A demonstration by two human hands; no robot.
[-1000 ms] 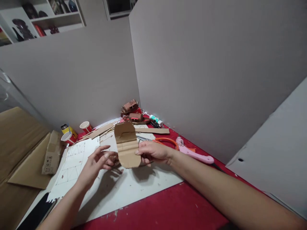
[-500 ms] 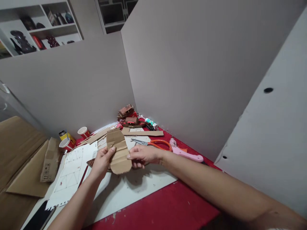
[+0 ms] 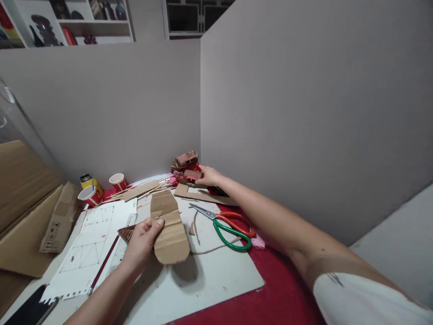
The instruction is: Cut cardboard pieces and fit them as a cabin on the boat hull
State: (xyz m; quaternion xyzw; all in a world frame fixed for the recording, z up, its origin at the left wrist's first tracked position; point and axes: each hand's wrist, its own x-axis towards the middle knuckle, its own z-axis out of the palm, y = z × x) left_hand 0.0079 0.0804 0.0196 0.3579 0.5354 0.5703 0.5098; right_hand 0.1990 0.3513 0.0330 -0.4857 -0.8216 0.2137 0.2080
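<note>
A flat cardboard cutout (image 3: 171,230) with rounded ends and crosswise creases is pinched in my left hand (image 3: 144,237), thumb on top. The cutout is held above a white board (image 3: 216,284). Under my left hand a brown patterned triangular piece (image 3: 126,232) sticks out. My right hand (image 3: 210,176) reaches to the back corner, at the right end of a small brown craft piece (image 3: 192,175). Its fingertips are partly hidden, so I cannot tell whether they grip it. Behind lies another brown craft piece (image 3: 185,160). Scissors (image 3: 216,216) with orange and green handles lie open on the board.
Cardboard strips (image 3: 203,195) and thin wooden sticks (image 3: 154,188) lie at the back. Two paper cups (image 3: 118,181) and a yellow container (image 3: 87,180) stand back left. A drawing sheet (image 3: 91,243), a pencil (image 3: 103,264) and cardboard boxes (image 3: 61,221) are left. Grey partitions (image 3: 287,99) border the table.
My right hand has let go of the cutout and moved back to the brown craft pieces. My left hand still holds the cutout. The view has shifted, and the green scissor handle now shows.
</note>
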